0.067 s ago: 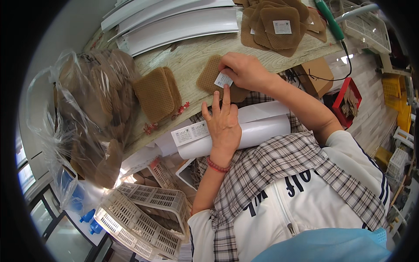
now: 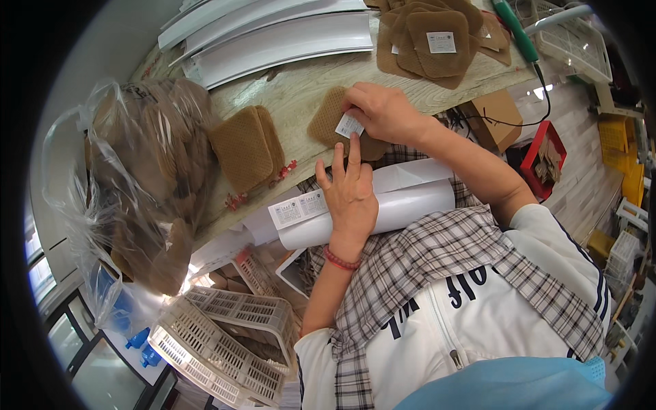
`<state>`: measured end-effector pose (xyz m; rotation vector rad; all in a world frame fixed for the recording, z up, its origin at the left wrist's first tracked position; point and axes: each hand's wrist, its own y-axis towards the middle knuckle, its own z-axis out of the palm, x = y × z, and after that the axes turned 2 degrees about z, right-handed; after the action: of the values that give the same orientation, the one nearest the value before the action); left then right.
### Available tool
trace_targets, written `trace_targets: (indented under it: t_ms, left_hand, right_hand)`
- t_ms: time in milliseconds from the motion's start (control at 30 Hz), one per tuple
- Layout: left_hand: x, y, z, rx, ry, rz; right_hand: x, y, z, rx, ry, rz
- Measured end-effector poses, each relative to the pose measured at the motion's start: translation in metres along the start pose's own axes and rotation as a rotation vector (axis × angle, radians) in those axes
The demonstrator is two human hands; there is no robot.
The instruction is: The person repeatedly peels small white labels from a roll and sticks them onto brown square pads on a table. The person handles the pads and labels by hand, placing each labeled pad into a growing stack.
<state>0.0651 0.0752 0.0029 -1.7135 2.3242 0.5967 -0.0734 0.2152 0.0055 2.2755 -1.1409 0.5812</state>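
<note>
A brown perforated pad [image 2: 324, 121] lies on the table in front of me, partly hidden by my hands. On it is a white printed label [image 2: 348, 126]. My right hand [image 2: 388, 113] pinches the label's right edge between thumb and fingers. From below, a fingertip of my left hand [image 2: 352, 199] touches the label; that hand is open, fingers stretched out, and rests over a white roll of label sheet [image 2: 413, 205]. Two printed labels [image 2: 298, 209] show on the strip left of this hand. A small stack of brown pads [image 2: 244, 149] sits to the left.
Loose brown pads fill a clear plastic bag [image 2: 154, 150] at the left. White curved strips [image 2: 280, 48] lie at the back, near a pile of pads [image 2: 424, 65], the top one labelled. A green-handled tool [image 2: 517, 31] trails a cable. Below stand plastic crates [image 2: 212, 348] and a red box [image 2: 529, 164].
</note>
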Motion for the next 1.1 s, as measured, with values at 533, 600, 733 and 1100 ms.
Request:
trace_targets:
  t_ms: [533, 600, 733, 1100]
  left_hand:
    - [0.004, 0.002, 0.01, -0.005, 0.063, 0.025]
    - [0.008, 0.002, 0.01, 0.003, 0.082, 0.029]
    - [0.024, 0.002, 0.012, 0.01, -0.002, 0.045]
    - [0.038, 0.001, 0.008, -0.094, -0.039, 0.083]
  right_hand:
    - [-0.029, -0.002, 0.021, -0.261, -0.08, 0.115]
    - [-0.036, 0.003, 0.019, -0.242, 0.029, 0.159]
    - [-0.043, 0.001, 0.018, -0.171, 0.134, 0.09]
    - [-0.048, 0.006, 0.045, -0.255, 0.37, 0.212]
